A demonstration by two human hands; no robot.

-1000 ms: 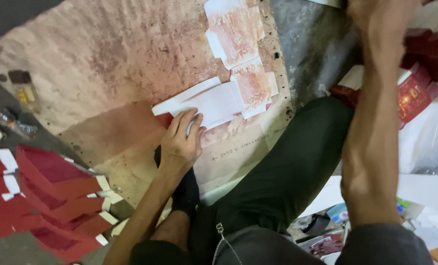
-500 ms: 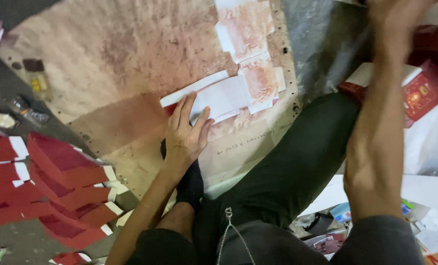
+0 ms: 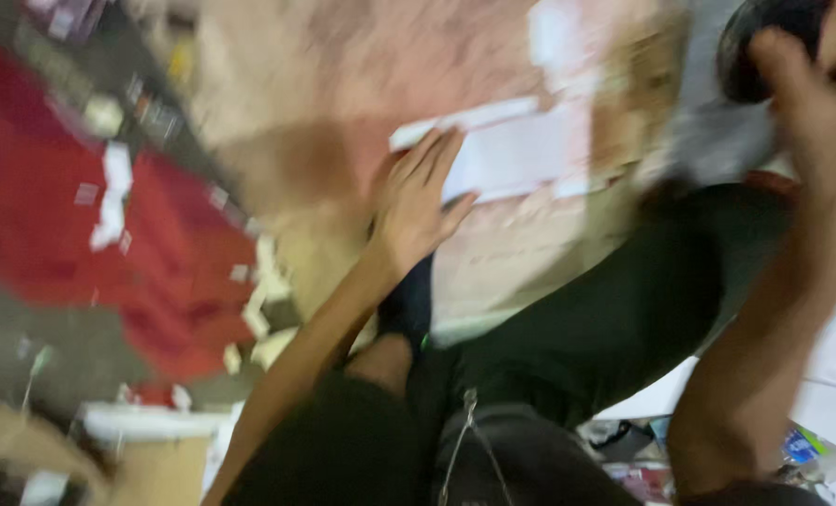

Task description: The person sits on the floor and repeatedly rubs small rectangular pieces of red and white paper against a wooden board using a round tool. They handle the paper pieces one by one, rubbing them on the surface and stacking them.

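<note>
The view is heavily blurred. My left hand (image 3: pixel 418 201) lies flat with fingers spread on a stained cardboard work board (image 3: pixel 287 84), its fingertips on the edge of a white flat paper piece (image 3: pixel 521 155). My right hand (image 3: pixel 802 103) is raised at the top right, fingers loosely curled, next to a dark round object (image 3: pixel 750 42); whether it holds anything cannot be made out. My dark-trousered legs (image 3: pixel 624 309) fill the lower middle.
A spread of red flat sheets with white tabs (image 3: pixel 127 234) lies on the floor at the left. Small items (image 3: pixel 146 108) sit at the board's left edge. White packaging and coloured clutter (image 3: pixel 811 440) lie at the lower right.
The camera has swung, shifting the scene right and blurring it. My left hand stays flat by the white piece. My right hand has dropped into view at the top right.
</note>
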